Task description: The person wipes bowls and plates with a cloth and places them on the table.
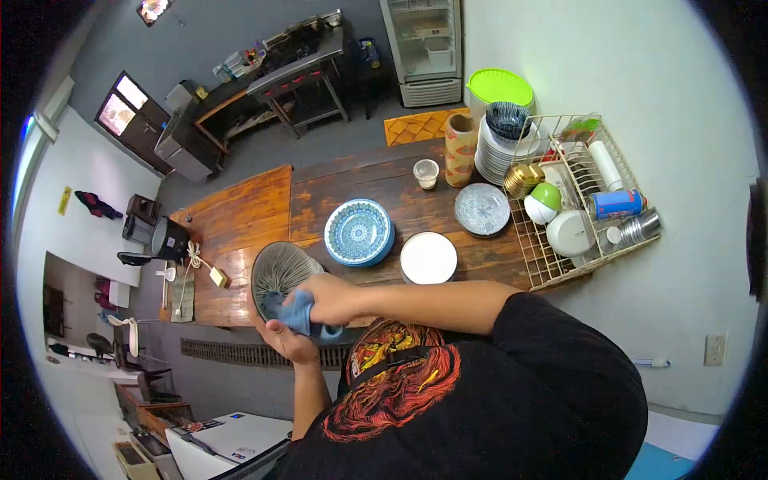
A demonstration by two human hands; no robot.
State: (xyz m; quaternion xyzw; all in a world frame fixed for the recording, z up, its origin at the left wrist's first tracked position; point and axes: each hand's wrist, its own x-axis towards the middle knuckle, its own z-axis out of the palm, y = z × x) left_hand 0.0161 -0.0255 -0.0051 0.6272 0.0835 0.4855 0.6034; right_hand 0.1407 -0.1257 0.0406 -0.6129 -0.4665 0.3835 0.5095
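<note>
A dark bowl (282, 268) with fine grey lines fanning out inside it is tilted toward me over the near table edge. My left hand (290, 342) grips its lower rim, thumb up. A crumpled blue cloth (298, 314) is bunched in my right hand (330, 298), which presses it against the inside of the bowl at the near side. Part of the bowl's near side is hidden behind the cloth and hands. Just to the right stands a blue-and-white patterned bowl (360, 232), apparently stacked, and beyond it a pile of white plates (429, 258).
On the wooden table (376, 182) are grey patterned plates (482, 210), a small plastic cup (426, 173), a patterned cylinder (460, 152) and stacked white plates topped by dark bowls (508, 120). A wire dish rack (552, 276) fills the right end. A power strip (218, 277) lies left.
</note>
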